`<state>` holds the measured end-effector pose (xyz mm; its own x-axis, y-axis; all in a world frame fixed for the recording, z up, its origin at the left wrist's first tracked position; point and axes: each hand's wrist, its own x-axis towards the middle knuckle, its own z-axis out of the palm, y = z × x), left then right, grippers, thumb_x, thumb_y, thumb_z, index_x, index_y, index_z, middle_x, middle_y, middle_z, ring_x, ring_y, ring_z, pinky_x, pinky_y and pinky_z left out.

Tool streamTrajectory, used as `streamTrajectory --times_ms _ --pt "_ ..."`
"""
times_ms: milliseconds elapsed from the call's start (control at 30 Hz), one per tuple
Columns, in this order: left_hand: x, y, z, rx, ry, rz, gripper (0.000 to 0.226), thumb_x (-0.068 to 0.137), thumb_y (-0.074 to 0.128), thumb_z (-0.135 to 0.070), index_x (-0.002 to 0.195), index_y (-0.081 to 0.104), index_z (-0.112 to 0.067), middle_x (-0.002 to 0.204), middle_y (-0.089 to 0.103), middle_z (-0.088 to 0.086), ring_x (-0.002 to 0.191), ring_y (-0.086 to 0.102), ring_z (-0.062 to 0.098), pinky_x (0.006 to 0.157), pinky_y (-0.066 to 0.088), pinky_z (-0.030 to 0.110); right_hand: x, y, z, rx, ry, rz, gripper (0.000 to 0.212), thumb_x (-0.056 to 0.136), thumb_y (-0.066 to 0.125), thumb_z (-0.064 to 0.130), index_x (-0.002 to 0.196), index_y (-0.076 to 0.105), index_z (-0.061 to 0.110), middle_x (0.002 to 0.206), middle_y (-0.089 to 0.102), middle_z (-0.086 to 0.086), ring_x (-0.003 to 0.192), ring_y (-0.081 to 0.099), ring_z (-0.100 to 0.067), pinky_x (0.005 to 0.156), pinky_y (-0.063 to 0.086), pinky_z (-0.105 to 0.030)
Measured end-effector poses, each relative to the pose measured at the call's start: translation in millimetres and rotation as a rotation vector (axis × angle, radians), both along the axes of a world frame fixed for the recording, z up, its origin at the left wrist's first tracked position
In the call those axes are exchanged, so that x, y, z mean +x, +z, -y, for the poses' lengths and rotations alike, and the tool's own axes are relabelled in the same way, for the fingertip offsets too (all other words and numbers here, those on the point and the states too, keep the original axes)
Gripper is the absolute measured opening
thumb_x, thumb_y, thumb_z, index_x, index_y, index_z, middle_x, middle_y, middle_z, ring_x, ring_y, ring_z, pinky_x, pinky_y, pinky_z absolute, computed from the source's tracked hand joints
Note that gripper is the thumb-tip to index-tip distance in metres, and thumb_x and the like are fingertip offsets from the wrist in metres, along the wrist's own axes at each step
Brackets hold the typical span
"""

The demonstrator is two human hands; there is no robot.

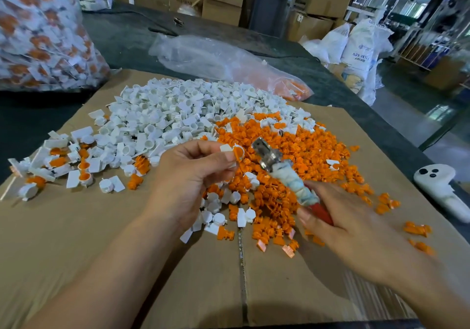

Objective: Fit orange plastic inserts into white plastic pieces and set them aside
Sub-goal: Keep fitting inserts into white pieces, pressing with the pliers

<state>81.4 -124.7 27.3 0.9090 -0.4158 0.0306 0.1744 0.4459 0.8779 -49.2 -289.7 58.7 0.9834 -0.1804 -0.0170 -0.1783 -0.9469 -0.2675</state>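
- Cardboard sheet (76, 239), flattened, taped seam down its middle; it carries all my loose stock and its near edge is cut off by the frame.
- White plastic pieces (162, 115): a big heap at the far centre of the cardboard, too many and too small to count.
- Orange plastic inserts (305, 155): a heap just right of the white one, the two mingling where they meet; a few strays lie toward the right edge.
- Finished pieces (76, 166): a small cluster at the left, white with orange showing inside.
- My left hand (188, 176): raised over the heaps, thumb and fingertips pinching one white piece with an orange insert (235, 153) seated in its cup.
- My right hand (356, 227): closed around the red handle of a tool (284, 173); grip partly hidden by my fingers. Shaft wrapped in pale tape, metal head blurred, close to the pinched piece; contact not discernible.
- Clear bag (223, 59) beyond the heaps, some orange stock dimly visible inside.
- Large bag (40, 31), far left, cut off, filled with white-and-orange parts.
- White controller (440, 188) at the right, off the cardboard.
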Motion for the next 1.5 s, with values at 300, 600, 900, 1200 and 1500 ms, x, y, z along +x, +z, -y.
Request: streamTrajectory --times_ms 300,600,900,1200,1500 --pt "-0.2 -2.5 0.5 -0.11 0.132 -0.023 0.006 0.055 0.069 -0.011 0.052 0.068 -0.015 0.059 0.067 0.0 0.055 0.066 0.011 0.05 0.051 0.017 19.5 -13.4 -31.7 0.145 -0.019 0.075 0.047 0.086 0.034 0.054 0.128 0.035 0.032 0.106 0.039 0.016 0.095 0.037 0.0 0.074 0.026 -0.02" --pt "-0.7 -0.4 0.6 -0.133 0.182 -0.063 0.006 0.052 0.069 -0.008 0.055 0.065 -0.013 0.059 0.066 0.001 0.055 0.065 0.012 0.049 0.05 0.017 22.6 -17.2 -37.0 0.113 -0.001 0.084 0.054 0.078 0.025 0.061 0.123 0.037 0.032 0.104 0.04 0.017 0.093 0.038 0.0 0.071 0.026 -0.021" --pt "-2.7 1.5 0.3 -0.134 0.173 -0.047 0.007 0.054 0.067 -0.007 0.058 0.064 -0.011 0.057 0.065 0.0 0.053 0.064 0.011 0.05 0.051 0.017 20.8 -20.1 -36.4 0.017 0.033 0.131 0.034 0.08 0.023 0.058 0.099 0.035 0.033 0.087 0.04 0.016 0.083 0.04 -0.005 0.066 0.024 -0.024" --pt "-2.1 1.2 -0.4 -0.131 0.152 -0.032 0.008 0.055 0.067 -0.006 0.051 0.067 -0.014 0.056 0.066 -0.001 0.052 0.064 0.01 0.049 0.051 0.017 21.4 -22.7 -34.0 -0.094 0.049 0.178 0.024 0.088 0.025 0.055 0.086 0.028 0.031 0.072 0.032 0.017 0.071 0.033 -0.006 0.062 0.029 -0.019" --pt "-1.4 -0.5 -0.7 -0.112 0.151 -0.005 0.006 0.054 0.069 -0.009 0.052 0.068 -0.015 0.058 0.066 -0.001 0.053 0.065 0.011 0.05 0.051 0.018 21.8 -20.0 -35.8 -0.129 0.026 0.184 0.03 0.088 0.027 0.056 0.071 0.025 0.031 0.066 0.031 0.015 0.063 0.034 -0.006 0.06 0.03 -0.017"
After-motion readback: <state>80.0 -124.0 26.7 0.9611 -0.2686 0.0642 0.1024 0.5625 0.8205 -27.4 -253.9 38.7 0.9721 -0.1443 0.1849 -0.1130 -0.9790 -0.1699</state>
